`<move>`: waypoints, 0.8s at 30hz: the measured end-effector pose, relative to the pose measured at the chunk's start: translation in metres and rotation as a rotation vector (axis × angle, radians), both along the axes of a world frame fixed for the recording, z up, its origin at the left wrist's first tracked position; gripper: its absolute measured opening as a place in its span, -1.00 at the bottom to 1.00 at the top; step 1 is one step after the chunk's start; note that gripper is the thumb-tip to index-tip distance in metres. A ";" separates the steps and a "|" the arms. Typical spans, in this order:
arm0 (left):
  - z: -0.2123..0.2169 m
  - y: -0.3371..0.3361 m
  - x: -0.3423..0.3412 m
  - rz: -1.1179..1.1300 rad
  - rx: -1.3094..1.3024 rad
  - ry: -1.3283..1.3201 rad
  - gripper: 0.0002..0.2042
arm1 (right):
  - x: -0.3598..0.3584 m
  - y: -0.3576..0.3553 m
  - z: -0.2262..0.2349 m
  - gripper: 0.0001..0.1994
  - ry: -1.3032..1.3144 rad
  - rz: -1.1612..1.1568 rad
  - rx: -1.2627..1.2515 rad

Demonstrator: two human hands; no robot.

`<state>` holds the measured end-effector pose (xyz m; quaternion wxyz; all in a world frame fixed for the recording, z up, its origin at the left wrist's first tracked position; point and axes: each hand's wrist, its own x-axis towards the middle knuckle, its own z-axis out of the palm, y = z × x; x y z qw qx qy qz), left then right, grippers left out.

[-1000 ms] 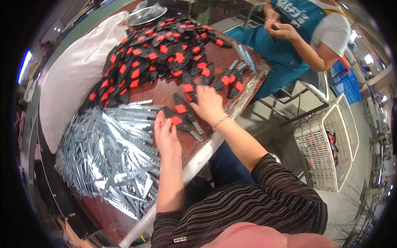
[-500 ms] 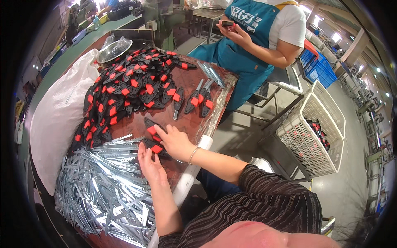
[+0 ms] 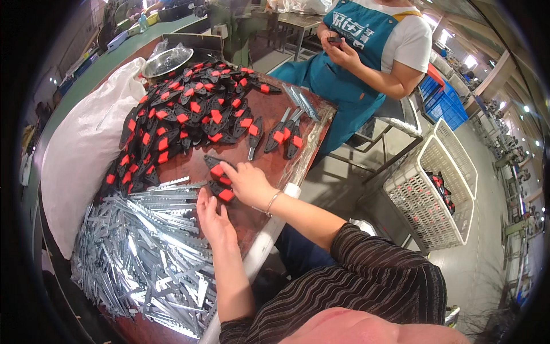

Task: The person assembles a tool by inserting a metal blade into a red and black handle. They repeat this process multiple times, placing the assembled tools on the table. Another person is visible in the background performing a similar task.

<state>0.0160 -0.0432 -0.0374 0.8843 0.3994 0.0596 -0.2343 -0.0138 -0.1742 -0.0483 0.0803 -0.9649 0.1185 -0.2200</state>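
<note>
Two black-and-red handles (image 3: 217,170) lie on the red-brown table (image 3: 267,104), between the left hand (image 3: 218,225), which is loosely spread, and the right hand (image 3: 251,183). That one bends over them; I cannot tell if it pinches one.

Left hand (image 3: 217,225) palm up, fingers (image 3: 203,202) parted and loosely curled, left forearm (image 3: 232,281) running nearly straight up from below. Right hand (image 3: 252,184) back up, index finger (image 3: 230,171) stretched leftward, right forearm (image 3: 309,218) slanting in from lower right.

The table (image 3: 275,108) bears metal strips (image 3: 146,252) and black-red pieces (image 3: 195,108).
</note>
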 end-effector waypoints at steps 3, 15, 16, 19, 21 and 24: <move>-0.002 -0.002 0.001 -0.020 -0.037 0.020 -0.56 | 0.001 -0.006 -0.004 -0.42 -0.054 -0.004 0.028; -0.001 -0.004 0.000 0.108 -0.011 -0.121 -0.58 | -0.033 0.043 0.014 -0.34 0.050 0.108 0.099; 0.009 -0.005 -0.003 0.143 0.005 -0.131 -0.60 | -0.034 0.046 0.014 -0.33 0.073 0.105 0.089; -0.001 -0.002 0.003 0.072 0.049 -0.136 -0.61 | -0.035 0.048 0.013 -0.26 0.089 0.087 0.069; -0.007 -0.001 0.007 0.065 -0.004 -0.139 -0.61 | -0.030 0.045 0.005 -0.24 -0.003 0.047 0.024; -0.009 -0.001 0.006 0.005 -0.020 -0.079 -0.60 | -0.026 0.038 0.004 -0.27 0.021 0.042 0.098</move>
